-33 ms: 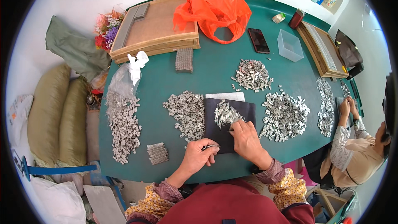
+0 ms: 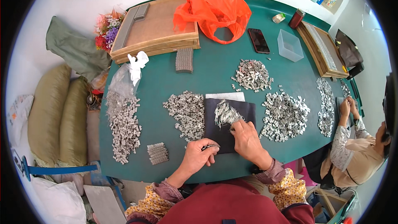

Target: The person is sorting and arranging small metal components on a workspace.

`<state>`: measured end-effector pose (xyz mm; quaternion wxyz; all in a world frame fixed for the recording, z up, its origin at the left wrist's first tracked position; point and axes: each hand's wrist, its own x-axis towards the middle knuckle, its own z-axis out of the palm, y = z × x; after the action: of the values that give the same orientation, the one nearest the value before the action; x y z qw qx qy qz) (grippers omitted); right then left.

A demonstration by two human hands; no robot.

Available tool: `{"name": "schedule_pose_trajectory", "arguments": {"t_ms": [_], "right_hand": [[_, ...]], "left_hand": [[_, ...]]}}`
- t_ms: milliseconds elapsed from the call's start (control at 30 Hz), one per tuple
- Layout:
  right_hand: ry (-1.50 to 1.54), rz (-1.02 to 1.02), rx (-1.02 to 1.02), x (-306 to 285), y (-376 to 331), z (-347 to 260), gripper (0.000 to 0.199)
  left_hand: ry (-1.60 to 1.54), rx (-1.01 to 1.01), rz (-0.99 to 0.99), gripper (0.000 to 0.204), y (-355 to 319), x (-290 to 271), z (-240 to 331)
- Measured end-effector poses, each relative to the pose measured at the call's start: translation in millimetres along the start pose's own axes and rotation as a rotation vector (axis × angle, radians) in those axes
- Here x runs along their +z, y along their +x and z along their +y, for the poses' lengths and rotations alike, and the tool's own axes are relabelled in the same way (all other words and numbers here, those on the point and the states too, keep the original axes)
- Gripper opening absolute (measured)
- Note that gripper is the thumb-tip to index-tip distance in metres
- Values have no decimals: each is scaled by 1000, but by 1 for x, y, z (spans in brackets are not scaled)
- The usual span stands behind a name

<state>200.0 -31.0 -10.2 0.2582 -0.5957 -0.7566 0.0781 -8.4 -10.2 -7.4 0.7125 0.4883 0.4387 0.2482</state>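
Observation:
My left hand (image 2: 198,156) is closed in a pinch on a short dark strip (image 2: 211,146), at the near left edge of a dark cloth (image 2: 210,124). Over the cloth's right side, the fingers of my right hand (image 2: 247,140) are pinched together beside a heap of thin silvery pins (image 2: 226,113). Whether a pin is between those fingers is too small to tell. Small grey metal pieces lie in a pile (image 2: 185,114) left of the cloth and in another pile (image 2: 285,116) to its right. A little stack of joined metal strips (image 2: 158,153) rests near my left forearm.
On the green table (image 2: 224,68) are a wooden tray (image 2: 161,16), a red plastic bag (image 2: 215,6), a phone (image 2: 259,40), a clear box (image 2: 290,45) and further metal piles (image 2: 252,75). At the right, another person (image 2: 352,153) works at the same table.
My right hand has shifted very slightly at the pins. Everything else looks the same.

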Motion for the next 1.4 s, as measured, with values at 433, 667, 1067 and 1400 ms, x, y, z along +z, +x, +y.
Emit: {"name": "schedule_pose_trajectory", "arguments": {"t_ms": [433, 667, 1067, 1400], "right_hand": [[232, 70, 136, -5, -1, -6, 11], [103, -20, -14, -6, 1, -9, 9], [-194, -98, -125, 0, 11, -4, 10], [-268, -115, -120, -3, 7, -5, 12]], "left_hand": [[20, 25, 6, 11, 3, 3, 3], [-14, 23, 45, 13, 1, -2, 0], [-62, 3, 60, 12, 1, -6, -2], [-39, 9, 59, 12, 0, -2, 0]]}}
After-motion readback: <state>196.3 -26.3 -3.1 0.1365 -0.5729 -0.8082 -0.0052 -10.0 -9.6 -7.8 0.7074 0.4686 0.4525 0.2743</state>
